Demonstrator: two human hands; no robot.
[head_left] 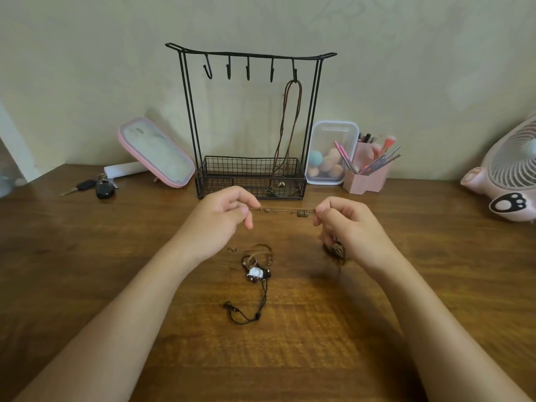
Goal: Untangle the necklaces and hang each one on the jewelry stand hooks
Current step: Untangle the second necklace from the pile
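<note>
**Item 1. Jewelry stand** (pixel 246 169): black wire frame with five hooks (pixel 248 69) under its top bar and a mesh basket at its foot. It stands upright on the wooden table (pixel 87 256), against the wall. Every place below is given from it.

**Item 2. Hung necklace** (pixel 291 117): a brown cord looped over the stand's rightmost hook. It falls into the basket, where its pendant rests.

**Item 3. Held necklace** (pixel 285 211): a brown cord with wire-coil fittings, stretched level just in front of the stand's basket and clear of the table.
- Your left hand (pixel 223 219) pinches one end between thumb and forefinger, with the other fingers curled.
- Your right hand (pixel 345 224) pinches the other end the same way.
- A small charm (pixel 336 250) dangles below your right hand. It is too blurred to describe further.

**Item 4. Tangled necklaces** (pixel 256 271): brown and black cords knotted round a small white-faced pendant. They lie on the table well in front of the stand, between your forearms. A black loop trails towards you.

**Item 5. Sundries**
- Just left of the stand is a tilted pink-rimmed mirror (pixel 156 152).
- Further left is a bunch of keys (pixel 98 187).
- Just right of the stand is a clear box of sponges (pixel 330 153).
- Beyond the box is a pink brush holder (pixel 368 172).
- Far right is a pink fan (pixel 510 175).
</note>
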